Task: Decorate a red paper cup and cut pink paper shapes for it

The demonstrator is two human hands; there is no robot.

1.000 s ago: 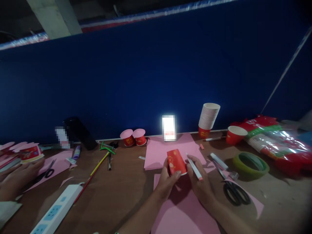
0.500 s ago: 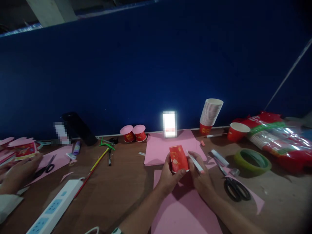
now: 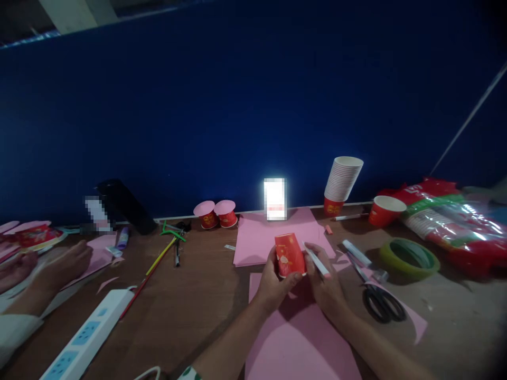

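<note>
A blue panel (image 3: 222, 116) stands behind the brown table (image 3: 190, 306), meeting its far edge along a pale strip. At the far right a shiny bag of cups (image 3: 439, 216) bounds the work area. A pink sheet (image 3: 301, 348) runs from beneath the hands off the bottom of view; a pink stack of sheets (image 3: 253, 243) lies behind, reaching nearly to the back edge. Leftward, brown tabletop separates the left forearm from the white power strip (image 3: 85, 338), and a co-worker's hand (image 3: 67, 264) is well apart, beyond it. The person's left hand (image 3: 277, 282) curls round a red cup (image 3: 290, 255), thumb across its near end; the cup is tilted above the pink paper, midway across the front. The right hand (image 3: 325, 285), just beside it, has its fingers closed on a white marker (image 3: 317, 262) angled toward the cup's side; I cannot tell whether they touch. To the right, a narrow gap comes before the black-handled scissors (image 3: 383, 305), with the green tape roll (image 3: 390, 264) behind them.
</note>
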